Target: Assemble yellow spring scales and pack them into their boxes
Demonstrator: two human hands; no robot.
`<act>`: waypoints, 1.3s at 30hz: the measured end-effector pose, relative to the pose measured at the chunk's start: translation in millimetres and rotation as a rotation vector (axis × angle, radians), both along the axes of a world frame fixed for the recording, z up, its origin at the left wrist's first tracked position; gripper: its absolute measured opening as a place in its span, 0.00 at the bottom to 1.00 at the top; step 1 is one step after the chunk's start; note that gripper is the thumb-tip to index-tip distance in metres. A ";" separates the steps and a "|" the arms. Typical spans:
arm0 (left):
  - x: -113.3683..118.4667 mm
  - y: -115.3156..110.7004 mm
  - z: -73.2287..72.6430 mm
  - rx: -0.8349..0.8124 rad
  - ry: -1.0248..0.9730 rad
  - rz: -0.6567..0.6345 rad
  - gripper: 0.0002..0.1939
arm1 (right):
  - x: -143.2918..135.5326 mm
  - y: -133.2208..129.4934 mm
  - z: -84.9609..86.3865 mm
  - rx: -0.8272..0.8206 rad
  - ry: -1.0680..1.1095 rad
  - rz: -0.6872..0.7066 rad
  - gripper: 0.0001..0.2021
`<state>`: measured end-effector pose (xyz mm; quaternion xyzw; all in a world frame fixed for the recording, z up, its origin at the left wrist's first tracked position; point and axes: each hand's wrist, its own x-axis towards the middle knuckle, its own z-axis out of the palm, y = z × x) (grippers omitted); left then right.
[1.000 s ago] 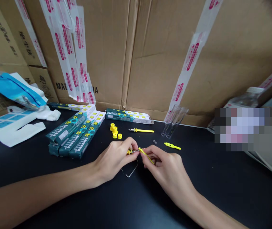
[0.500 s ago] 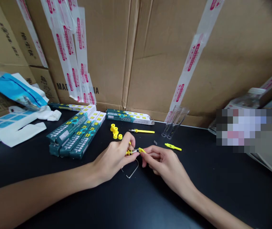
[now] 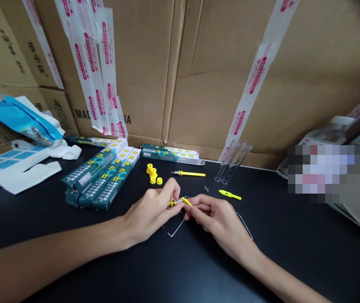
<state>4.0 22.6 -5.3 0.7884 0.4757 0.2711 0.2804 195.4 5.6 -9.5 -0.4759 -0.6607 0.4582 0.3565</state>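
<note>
Near the middle of the black table, my left hand (image 3: 154,210) is closed on a yellow rod with a shiny metal end (image 3: 172,203), mostly hidden by the fingers. My right hand (image 3: 219,214) pinches a small flat yellow piece (image 3: 186,201) against that metal end; whether the two are joined I cannot tell. Below the fingertips lies a bent wire (image 3: 176,228), partly covered. Another length of wire (image 3: 245,226) shows beyond my right wrist. Behind the hands lie a yellow rod with a metal tip (image 3: 192,174), a small spring (image 3: 206,189) and a slotted yellow piece (image 3: 230,195).
Yellow caps (image 3: 153,173) stand behind my left hand. Green-and-white boxes (image 3: 104,179) lie to the left, with another box (image 3: 172,154) at the back. Clear tubes (image 3: 230,164) stand near the cardboard wall (image 3: 217,84). A power strip (image 3: 6,162) sits far left, a bottle (image 3: 331,132) right.
The flat yellow piece has turned slightly at the metal end. Wire now shows to the right of my right hand, where none was visible before. Both hands stay almost in place.
</note>
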 end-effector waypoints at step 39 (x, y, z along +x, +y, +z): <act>-5.9 10.1 -2.7 0.244 0.025 -0.146 0.09 | 3.5 9.1 -2.4 0.003 0.097 -0.131 0.17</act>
